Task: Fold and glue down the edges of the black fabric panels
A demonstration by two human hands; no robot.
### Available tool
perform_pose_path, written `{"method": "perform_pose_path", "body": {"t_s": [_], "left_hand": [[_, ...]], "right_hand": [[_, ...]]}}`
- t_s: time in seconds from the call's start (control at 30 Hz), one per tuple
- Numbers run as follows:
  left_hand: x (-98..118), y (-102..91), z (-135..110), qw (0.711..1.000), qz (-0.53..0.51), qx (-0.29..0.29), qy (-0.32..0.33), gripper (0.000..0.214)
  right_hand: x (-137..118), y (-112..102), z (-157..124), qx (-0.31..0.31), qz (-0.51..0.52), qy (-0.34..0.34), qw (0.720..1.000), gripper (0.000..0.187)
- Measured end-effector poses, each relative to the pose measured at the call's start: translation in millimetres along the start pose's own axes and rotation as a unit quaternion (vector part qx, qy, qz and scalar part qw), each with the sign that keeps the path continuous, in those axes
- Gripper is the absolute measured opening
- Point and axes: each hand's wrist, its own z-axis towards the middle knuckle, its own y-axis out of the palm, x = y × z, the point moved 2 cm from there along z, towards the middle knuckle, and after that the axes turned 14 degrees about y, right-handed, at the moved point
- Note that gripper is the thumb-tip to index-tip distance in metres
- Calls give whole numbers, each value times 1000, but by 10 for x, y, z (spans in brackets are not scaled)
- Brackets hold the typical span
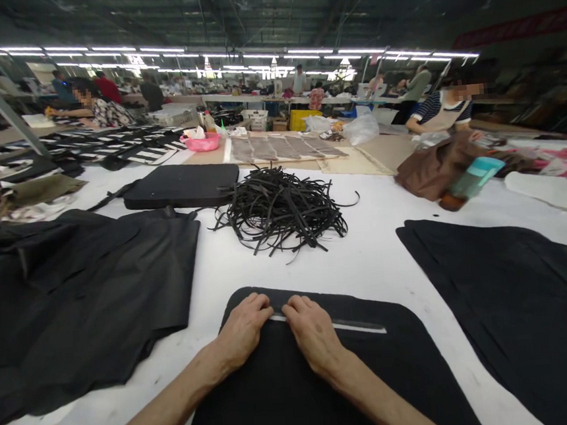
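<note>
A black panel (298, 383) with rounded corners lies flat on the white table before me. Near its far edge runs a narrow white band (360, 327), with a thin black strip (347, 321) along its upper side. My left hand (244, 330) is closed, its fingertips pinched at the left end of the band. Close beside it, my right hand (314, 332) is also closed, with curled fingers on the same line. The fingers hide what they grip; it appears to be the black strip. Beyond the panel sits a tangled pile of black strips (287, 205).
Black sheet material (82, 289) covers the left side, and stacked black panels (514, 298) lie at right. A black padded panel (182, 185) rests behind. Farther off are a pink basin (201, 142), a teal-topped bottle (474, 181) and a co-worker (443, 109) at right.
</note>
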Motion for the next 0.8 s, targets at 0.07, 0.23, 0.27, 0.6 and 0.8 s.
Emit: {"method": "perform_pose_path", "body": {"t_s": [0.07, 0.23, 0.27, 0.6, 0.8], "left_hand": [[-36, 34, -40, 1000, -2, -2, -3, 34], [-161, -15, -77, 999, -14, 1, -29, 36], [-181, -37, -68, 999, -17, 2, -36, 36], [-92, -98, 66, 999, -36, 10, -20, 28], [-136, -27, 28, 999, -19, 36, -4, 13]], "right_hand": [[21, 108, 22, 6, -13, -11, 1000, 11], [61, 153, 18, 19, -61, -53, 997, 7], [49, 147, 20, 23, -73, -63, 995, 8], [-28, 124, 70, 32, -105, -114, 987, 15], [83, 2, 224, -47, -23, -63, 997, 13]]}}
